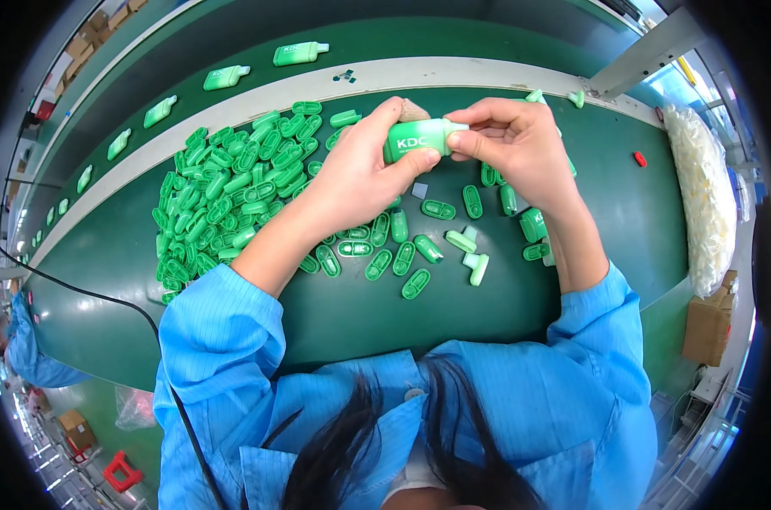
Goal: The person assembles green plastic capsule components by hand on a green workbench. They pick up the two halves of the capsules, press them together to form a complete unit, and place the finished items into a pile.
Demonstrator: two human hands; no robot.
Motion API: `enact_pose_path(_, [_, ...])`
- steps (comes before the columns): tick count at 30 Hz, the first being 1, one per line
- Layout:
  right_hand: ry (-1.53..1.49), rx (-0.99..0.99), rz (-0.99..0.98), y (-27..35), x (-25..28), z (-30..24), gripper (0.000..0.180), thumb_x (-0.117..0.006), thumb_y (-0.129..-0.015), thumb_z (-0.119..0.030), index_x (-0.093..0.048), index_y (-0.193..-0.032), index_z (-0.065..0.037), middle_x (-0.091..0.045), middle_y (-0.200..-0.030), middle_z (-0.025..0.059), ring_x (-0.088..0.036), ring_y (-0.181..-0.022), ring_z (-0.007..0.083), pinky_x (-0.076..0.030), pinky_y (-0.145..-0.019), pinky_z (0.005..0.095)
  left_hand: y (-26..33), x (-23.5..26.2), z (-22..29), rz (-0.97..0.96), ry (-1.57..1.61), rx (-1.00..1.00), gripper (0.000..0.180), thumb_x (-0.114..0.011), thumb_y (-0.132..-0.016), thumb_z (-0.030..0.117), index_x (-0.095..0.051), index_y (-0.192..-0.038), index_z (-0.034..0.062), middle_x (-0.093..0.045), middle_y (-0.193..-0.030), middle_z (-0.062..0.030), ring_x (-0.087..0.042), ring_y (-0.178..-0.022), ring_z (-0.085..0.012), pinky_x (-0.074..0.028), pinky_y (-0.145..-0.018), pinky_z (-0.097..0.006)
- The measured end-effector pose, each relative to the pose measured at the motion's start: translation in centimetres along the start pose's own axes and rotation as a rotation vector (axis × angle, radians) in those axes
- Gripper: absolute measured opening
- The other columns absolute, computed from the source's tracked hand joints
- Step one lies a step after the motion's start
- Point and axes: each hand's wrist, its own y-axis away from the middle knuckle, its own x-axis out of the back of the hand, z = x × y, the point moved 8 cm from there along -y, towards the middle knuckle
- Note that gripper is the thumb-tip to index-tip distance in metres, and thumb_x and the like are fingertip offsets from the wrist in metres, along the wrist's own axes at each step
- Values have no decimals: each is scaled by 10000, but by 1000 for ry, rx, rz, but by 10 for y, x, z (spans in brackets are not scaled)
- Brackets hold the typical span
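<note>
Above the green worktable, my left hand (356,174) grips the body of a green vape (415,146) with pale lettering. A beige covering shows on one finger behind it. At its right end, my right hand (521,144) pinches the pale mouthpiece between thumb and fingers. Left of my hands lies a large heap of small green oval caps (232,187), with several more scattered below the vape. Among them are pale green T-shaped mouthpieces (477,269) and a small grey square (419,190). Under my right wrist, another green body (533,223) is partly hidden.
Beyond a white rail (385,71), a line of green vapes (300,53) lies on the belt. A clear bag of pale pieces (700,200) rests at the right edge, near a small red piece (640,158). A black cable (105,296) hangs at left, before another person's blue sleeve (37,348).
</note>
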Motion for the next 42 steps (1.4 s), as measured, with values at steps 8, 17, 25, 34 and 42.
enact_pose_path(8, [-161, -86, -7, -8, -4, 17, 255, -645, -830, -77, -600, -1035, 69, -652, -918, 113, -642, -803, 140, -538, -723, 242, -9, 5, -1, -23, 57, 112, 252, -599, -861, 160, -481, -1043, 33, -580, -747, -29, -507, -597, -67, -428, -535, -224])
enact_pose_path(17, [132, 20, 314, -13, 95, 12, 349, -593, -878, -212, -578, -1147, 9, -662, -951, 92, -619, -862, 137, -507, -754, 262, -105, 61, -29, 228, -586, -52, 403, -609, -839, 214, -496, -1195, 64, -587, -1012, -88, -566, -793, -142, -476, -713, -285])
enact_pose_path(25, [324, -73, 452, 13, 170, 38, 274, -607, -866, -225, -638, -1031, -9, -662, -863, 44, -585, -742, 94, -467, -637, 225, -124, 57, -18, 420, -1147, -197, 466, -637, -768, 184, -517, -1211, 106, -597, -1105, -126, -595, -933, -305, -470, -829, -383])
enact_pose_path(34, [724, -140, 427, 8, 174, 67, 251, -634, -829, -211, -659, -983, -15, -669, -834, 62, -611, -708, 117, -498, -611, 253, -91, -114, 17, -241, -762, -250, 481, -684, -718, 291, -578, -1129, 65, -600, -1005, -156, -571, -960, -323, -449, -875, -408])
enact_pose_path(42, [789, -69, 521, -6, 172, 69, 271, -664, -794, -258, -679, -957, -41, -671, -845, 106, -640, -776, 210, -506, -717, 319, -78, -71, 12, -112, -500, -99, 426, -715, -716, 124, -528, -1093, 62, -519, -1047, -81, -590, -844, -188, -484, -748, -290])
